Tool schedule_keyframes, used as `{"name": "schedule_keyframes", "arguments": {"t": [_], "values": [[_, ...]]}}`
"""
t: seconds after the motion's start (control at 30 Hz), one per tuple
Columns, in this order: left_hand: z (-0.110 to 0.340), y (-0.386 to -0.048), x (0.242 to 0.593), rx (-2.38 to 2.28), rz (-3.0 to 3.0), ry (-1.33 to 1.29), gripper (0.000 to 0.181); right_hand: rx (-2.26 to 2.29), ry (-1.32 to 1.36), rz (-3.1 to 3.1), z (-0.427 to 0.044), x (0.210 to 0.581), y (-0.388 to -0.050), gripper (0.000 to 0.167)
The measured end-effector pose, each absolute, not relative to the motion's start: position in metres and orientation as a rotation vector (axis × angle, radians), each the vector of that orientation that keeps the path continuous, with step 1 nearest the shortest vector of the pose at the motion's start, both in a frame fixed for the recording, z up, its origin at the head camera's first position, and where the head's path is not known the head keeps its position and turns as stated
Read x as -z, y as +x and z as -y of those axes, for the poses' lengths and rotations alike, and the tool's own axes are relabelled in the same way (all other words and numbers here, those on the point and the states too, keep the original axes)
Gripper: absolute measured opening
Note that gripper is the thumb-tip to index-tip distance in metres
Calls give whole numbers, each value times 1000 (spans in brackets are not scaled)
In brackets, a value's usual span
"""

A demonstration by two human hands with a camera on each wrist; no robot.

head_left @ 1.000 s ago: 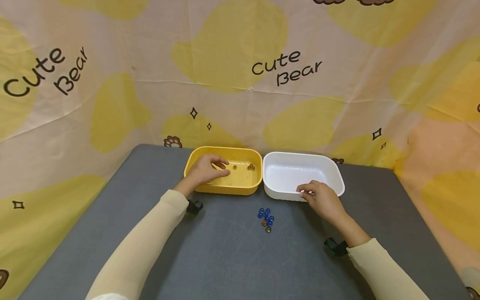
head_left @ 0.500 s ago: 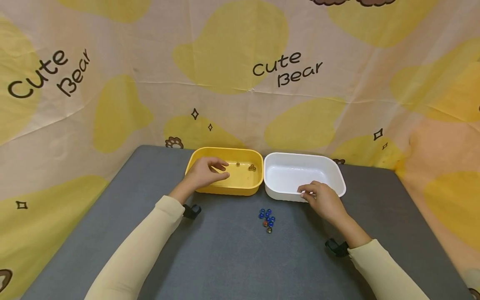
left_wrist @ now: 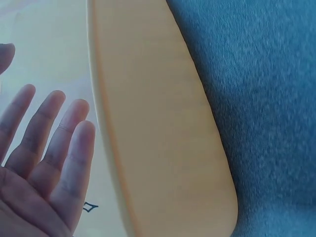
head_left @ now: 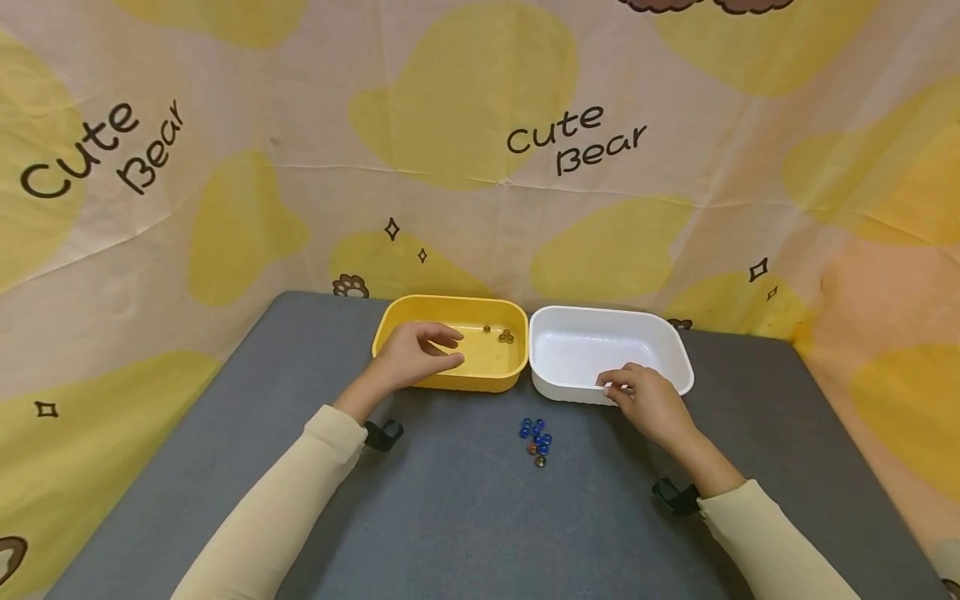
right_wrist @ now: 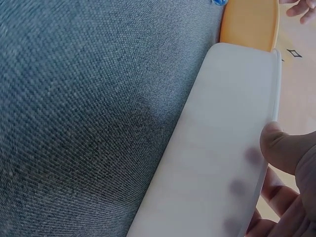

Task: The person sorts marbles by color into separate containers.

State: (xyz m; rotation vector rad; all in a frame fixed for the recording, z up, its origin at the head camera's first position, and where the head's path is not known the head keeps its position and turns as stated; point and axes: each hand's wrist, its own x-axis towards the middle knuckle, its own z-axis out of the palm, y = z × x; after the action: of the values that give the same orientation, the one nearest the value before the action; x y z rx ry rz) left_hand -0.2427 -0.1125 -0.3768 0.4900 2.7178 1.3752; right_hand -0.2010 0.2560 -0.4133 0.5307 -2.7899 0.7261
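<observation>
My left hand [head_left: 411, 357] is over the left part of the yellow tray [head_left: 480, 383], fingers loosely bent, thumb apart from them and nothing held. In the left wrist view its fingers [left_wrist: 74, 163] spread beside the tray's outer wall. Inside that tray lie several small amber marbles [head_left: 506, 337], one a little apart from a cluster. My right hand [head_left: 651, 404] grips the front rim of the white tray [head_left: 566, 390]. Its thumb [right_wrist: 279, 145] presses the outside, and its fingertips show as dark spots through the wall. No marbles are visible in the white tray.
On the grey table [head_left: 480, 517], in front of where the trays meet, sits a group of several blue marbles [head_left: 538, 440], with a reddish one [head_left: 532, 448] and a dark golden one [head_left: 541, 461]. A printed cloth [head_left: 450, 167] hangs behind the trays.
One amber marble in the yellow tray has rolled right, closer to the cluster. My left hand has drawn back slightly toward me. The right hand keeps its grip on the white tray.
</observation>
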Motion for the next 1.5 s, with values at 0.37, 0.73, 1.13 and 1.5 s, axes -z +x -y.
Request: {"name": "schedule_keyframes", "arguments": {"t": [0.37,0.73,1.13,1.5], "values": [[97,-225,378,-1399,-2683,538,30,-743,513,2806,-255,413,-199,14],[74,-213,391,-1452,-2588,650,30,-739,521,2801,-254,413,-199,14],[53,-200,407,-1362,-2528,646,31,-734,515,2798,-254,412,-198,15],[40,-191,419,-1324,-2455,709,28,-732,516,2799,-254,413,-198,15]]}}
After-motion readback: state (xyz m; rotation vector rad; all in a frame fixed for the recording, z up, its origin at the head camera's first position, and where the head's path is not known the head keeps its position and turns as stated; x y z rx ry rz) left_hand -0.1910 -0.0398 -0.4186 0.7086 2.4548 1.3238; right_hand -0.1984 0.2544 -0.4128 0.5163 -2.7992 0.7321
